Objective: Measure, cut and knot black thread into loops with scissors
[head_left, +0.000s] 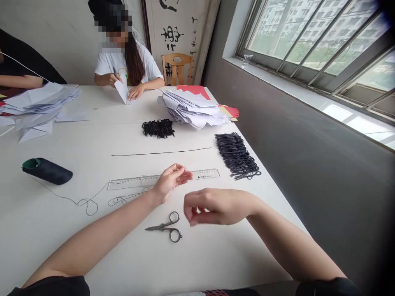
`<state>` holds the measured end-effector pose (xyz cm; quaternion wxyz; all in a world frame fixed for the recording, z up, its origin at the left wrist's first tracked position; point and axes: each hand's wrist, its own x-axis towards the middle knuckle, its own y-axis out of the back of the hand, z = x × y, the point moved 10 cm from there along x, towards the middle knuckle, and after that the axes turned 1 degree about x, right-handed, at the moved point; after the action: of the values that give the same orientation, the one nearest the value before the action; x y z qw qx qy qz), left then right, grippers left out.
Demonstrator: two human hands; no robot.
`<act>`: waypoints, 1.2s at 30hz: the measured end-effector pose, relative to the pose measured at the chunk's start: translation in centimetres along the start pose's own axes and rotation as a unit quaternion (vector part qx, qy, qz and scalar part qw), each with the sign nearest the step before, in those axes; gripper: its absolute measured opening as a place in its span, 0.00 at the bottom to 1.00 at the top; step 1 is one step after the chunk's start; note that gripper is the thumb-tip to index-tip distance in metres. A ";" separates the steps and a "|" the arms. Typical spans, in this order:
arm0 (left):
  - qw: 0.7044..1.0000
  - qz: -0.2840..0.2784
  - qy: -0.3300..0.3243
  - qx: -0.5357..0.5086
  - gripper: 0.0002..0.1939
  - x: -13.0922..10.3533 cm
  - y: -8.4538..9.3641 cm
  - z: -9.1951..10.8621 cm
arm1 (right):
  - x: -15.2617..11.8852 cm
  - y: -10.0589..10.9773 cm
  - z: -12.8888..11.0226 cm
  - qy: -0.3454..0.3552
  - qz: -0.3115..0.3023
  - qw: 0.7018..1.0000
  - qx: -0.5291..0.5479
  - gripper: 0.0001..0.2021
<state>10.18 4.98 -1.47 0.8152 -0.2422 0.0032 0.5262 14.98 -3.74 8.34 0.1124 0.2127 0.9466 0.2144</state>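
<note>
Scissors (166,227) before ruler (163,179); spool (47,170) left.

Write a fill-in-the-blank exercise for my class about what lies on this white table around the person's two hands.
1. The left hand pinches thread above the clear ____.
2. The scissors lie ____, near the right hand.
3. The dark thread spool lies on its ____.
4. One cut length of black cord lies ____ on the table.

Missing words: ruler; shut; side; straight

Black brush calligraphy showing on scroll (177,31) at upper centre of frame, characters unreadable, small print on ruler (163,179) too blurred to read
</note>
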 end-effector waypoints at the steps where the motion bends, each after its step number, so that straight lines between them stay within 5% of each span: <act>1: 1.000 -0.013 0.017 -0.016 0.11 -0.4 -0.5 -0.2 | 0.5 -0.3 -1.2 0.031 -0.016 0.999 0.031 0.05; 3: 0.999 -0.023 0.032 -0.031 0.10 -0.9 -1.0 -0.4 | 1.4 1.5 -1.1 0.034 0.068 0.997 0.009 0.05; 6: 1.000 0.016 -0.002 -0.005 0.12 -0.9 0.1 -0.2 | 1.6 5.4 3.1 -0.049 0.287 0.952 -0.096 0.07; 12: 0.985 0.080 -0.114 0.100 0.15 -0.6 2.3 1.5 | 2.8 5.3 9.0 -0.022 0.393 0.919 0.021 0.09; 23: 0.978 0.082 -0.177 0.077 0.11 -0.6 3.0 1.5 | 2.4 3.0 13.1 -0.005 0.433 0.824 0.365 0.17; 36: 0.957 0.092 -0.184 0.206 0.16 -0.7 3.1 1.4 | 1.5 3.6 14.2 -0.047 0.488 0.833 0.255 0.12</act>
<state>6.86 5.91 -1.26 0.7819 0.0331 -0.0160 0.6223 19.27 4.94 -2.80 -0.0204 0.6783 0.7342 -0.0183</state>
